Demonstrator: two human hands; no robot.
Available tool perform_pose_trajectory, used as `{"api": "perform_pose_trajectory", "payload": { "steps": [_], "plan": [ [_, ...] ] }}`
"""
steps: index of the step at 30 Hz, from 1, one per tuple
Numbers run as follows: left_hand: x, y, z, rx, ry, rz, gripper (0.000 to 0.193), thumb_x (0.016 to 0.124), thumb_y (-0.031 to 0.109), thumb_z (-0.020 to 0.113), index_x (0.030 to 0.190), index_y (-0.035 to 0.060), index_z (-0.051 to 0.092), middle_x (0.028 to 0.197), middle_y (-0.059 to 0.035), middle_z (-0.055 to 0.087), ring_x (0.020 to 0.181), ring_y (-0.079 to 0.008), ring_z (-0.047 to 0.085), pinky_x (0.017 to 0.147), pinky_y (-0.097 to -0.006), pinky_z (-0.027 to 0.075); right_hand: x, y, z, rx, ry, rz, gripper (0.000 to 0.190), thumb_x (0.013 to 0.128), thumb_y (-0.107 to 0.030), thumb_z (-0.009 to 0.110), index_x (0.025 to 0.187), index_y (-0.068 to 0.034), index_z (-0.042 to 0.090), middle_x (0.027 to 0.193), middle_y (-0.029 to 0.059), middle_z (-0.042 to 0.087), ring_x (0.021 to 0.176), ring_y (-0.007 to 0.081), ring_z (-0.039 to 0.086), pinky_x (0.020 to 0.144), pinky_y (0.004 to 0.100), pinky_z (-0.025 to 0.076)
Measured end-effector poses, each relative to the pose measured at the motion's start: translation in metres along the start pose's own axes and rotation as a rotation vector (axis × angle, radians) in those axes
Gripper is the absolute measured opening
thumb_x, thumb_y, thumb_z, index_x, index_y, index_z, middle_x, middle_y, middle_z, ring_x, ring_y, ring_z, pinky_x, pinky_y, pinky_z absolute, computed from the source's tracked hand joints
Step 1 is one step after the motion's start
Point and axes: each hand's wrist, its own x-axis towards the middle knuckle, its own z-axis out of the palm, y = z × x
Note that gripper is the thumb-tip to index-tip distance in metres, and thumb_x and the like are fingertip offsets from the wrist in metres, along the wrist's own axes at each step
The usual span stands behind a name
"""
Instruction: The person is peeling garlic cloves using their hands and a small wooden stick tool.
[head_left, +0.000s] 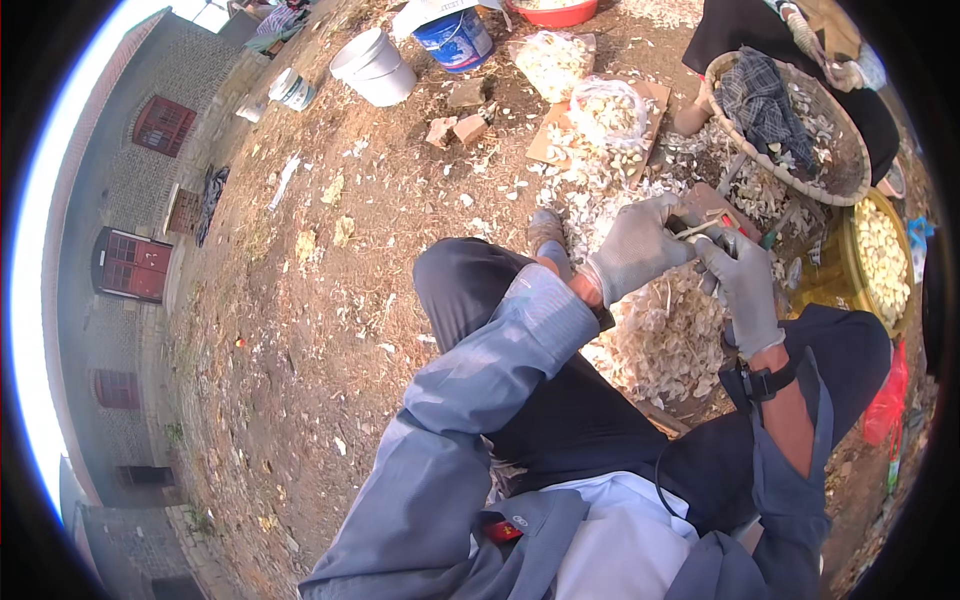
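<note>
My left hand (637, 246), in a grey-white knit glove, reaches over a heap of dry garlic skins (664, 337) between my knees. Its fingers pinch a thin pale stalk (703, 228). Close beside it, my gloved right hand (741, 289) has its fingers curled and its thumb near the stalk's lower end. What lies inside those right fingers is mostly hidden. A small red piece (726, 220) shows just beyond the fingertips, too small to name. Past the hands lies a reddish-brown block (716, 206). To the right, a yellow tub (850, 255) holds peeled garlic cloves (883, 259).
Opposite, a person's gloved hand (847, 76) is above a wicker basket (787, 174) holding a checked cloth (761, 105). A clear bag of garlic (609, 111) rests on cardboard (551, 139). Farther off stand a white bucket (379, 75), a blue bucket (457, 45) and broken bricks (469, 129).
</note>
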Motion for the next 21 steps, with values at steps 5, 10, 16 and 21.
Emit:
{"api": "perform_pose_trajectory", "payload": {
  "steps": [5, 10, 16, 21],
  "plan": [
    [-0.005, 0.012, 0.004, -0.002, 0.024, -0.004, 0.032, 0.082, 0.021, 0.082, 0.109, 0.0059, 0.075, 0.087, -0.0084, 0.075, 0.076, -0.0129, 0.069, 0.072, -0.0307, 0.057, 0.005, 0.01, 0.003, 0.008, 0.031, 0.015, 0.02, 0.098, -0.018, 0.07, 0.104, 0.001, 0.073, 0.078, 0.0, 0.065, 0.056, 0.0057, 0.056, 0.051, 0.0227, 0.041],
    [-0.009, 0.015, 0.008, 0.011, 0.074, -0.107, 0.033, 0.081, 0.023, 0.081, 0.108, 0.0051, 0.074, 0.079, -0.0073, 0.073, 0.072, -0.0124, 0.069, 0.069, -0.0299, 0.055, 0.008, 0.016, 0.004, 0.029, 0.11, 0.011, 0.02, 0.1, -0.015, 0.066, 0.106, 0.003, 0.072, 0.079, 0.0012, 0.066, 0.057, 0.0061, 0.057, 0.051, 0.023, 0.043],
    [-0.007, 0.005, 0.009, -0.104, 0.065, -0.093, 0.039, 0.079, 0.021, 0.082, 0.109, -0.0023, 0.074, 0.084, -0.0084, 0.075, 0.077, -0.0115, 0.069, 0.073, -0.0291, 0.056, 0.013, 0.027, 0.003, -0.039, 0.087, -0.035, 0.018, 0.098, -0.011, 0.065, 0.103, 0.005, 0.072, 0.081, 0.0037, 0.068, 0.057, 0.0077, 0.059, 0.05, 0.0248, 0.046],
    [-0.004, -0.005, 0.007, -0.156, -0.038, -0.157, 0.048, 0.076, 0.02, 0.083, 0.114, -0.0075, 0.074, 0.095, -0.0124, 0.077, 0.084, -0.014, 0.071, 0.077, -0.0287, 0.056, 0.017, 0.037, 0.001, -0.072, 0.052, -0.076, 0.018, 0.098, -0.01, 0.064, 0.102, 0.007, 0.07, 0.08, 0.0062, 0.069, 0.057, 0.0097, 0.061, 0.051, 0.0268, 0.047]
  ]
}}
